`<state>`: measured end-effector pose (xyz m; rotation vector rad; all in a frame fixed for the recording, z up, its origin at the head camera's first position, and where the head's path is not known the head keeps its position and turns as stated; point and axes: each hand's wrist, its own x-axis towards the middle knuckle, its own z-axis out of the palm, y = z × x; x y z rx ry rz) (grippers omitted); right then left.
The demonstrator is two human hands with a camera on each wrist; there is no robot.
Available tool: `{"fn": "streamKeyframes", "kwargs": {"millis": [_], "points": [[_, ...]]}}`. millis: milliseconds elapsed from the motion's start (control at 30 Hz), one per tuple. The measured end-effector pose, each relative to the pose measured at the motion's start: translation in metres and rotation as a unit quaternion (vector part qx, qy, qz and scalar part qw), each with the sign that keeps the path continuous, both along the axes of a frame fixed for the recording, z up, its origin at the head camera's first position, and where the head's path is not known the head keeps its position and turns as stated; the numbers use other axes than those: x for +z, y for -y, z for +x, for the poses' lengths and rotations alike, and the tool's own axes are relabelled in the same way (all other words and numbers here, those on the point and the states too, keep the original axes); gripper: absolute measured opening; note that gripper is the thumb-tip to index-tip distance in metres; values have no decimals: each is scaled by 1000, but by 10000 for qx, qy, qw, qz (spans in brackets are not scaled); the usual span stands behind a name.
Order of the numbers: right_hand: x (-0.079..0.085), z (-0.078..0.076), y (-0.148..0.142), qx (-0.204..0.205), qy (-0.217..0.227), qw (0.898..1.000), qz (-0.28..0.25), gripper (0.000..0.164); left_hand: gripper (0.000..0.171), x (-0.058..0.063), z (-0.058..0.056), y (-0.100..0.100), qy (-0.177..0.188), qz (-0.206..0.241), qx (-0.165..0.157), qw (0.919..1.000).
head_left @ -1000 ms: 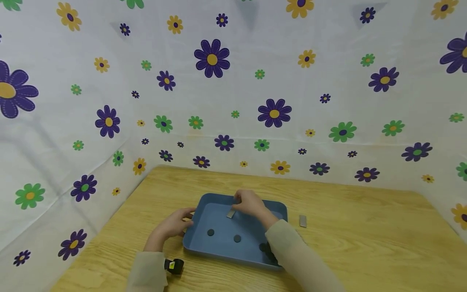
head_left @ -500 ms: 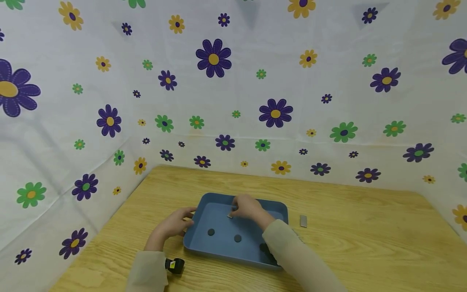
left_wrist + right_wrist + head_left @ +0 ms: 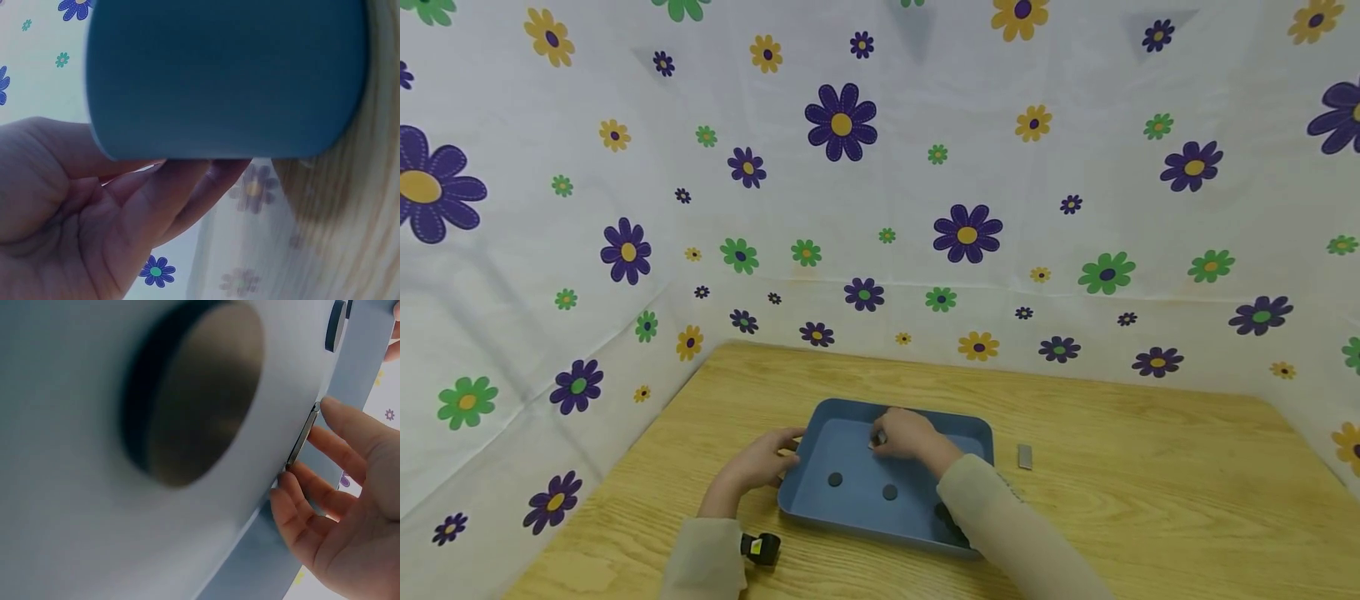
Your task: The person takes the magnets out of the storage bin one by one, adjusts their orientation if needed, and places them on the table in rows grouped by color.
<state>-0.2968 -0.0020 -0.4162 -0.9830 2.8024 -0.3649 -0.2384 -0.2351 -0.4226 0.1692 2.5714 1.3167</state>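
My left hand (image 3: 760, 462) rests its extended fingers against the outer left wall of a blue tray (image 3: 850, 532). In the left wrist view, its fingertips are hidden behind that tray's edge. Over the tray's far half, my right hand (image 3: 912, 435) pinches a small grey rectangular metal plate (image 3: 302, 436) between thumb and fingertips. The plate is mostly covered by the fingers in the head view. Two dark round discs (image 3: 835, 479) lie apart on the tray floor. More dark shapes show by the right sleeve, partly hidden. One disc (image 3: 206, 394) looms large in the right wrist view.
A second grey rectangular plate (image 3: 1025, 457) lies on the wooden table (image 3: 1150, 483) right of the tray. A black wrist device (image 3: 762, 548) sits at my left cuff. Flower-printed white sheeting (image 3: 880, 167) stands behind the table and along its left side.
My right hand has closed on the grey plate and lowered slightly; the plate, earlier showing flat below the fingers, is now mostly covered by them. The left hand and tray hold their place.
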Motion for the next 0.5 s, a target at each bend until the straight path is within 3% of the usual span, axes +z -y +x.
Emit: {"fn": "streamKeyframes", "kwargs": {"millis": [200, 500], "points": [[-4, -5, -4, 202, 140, 9990, -360, 10, 45, 0, 0, -1, -9, -25, 20, 10000], [-8, -10, -10, 300, 904, 9899, -1047, 21, 45, -1, 0, -1, -23, -40, 47, 10000]]}}
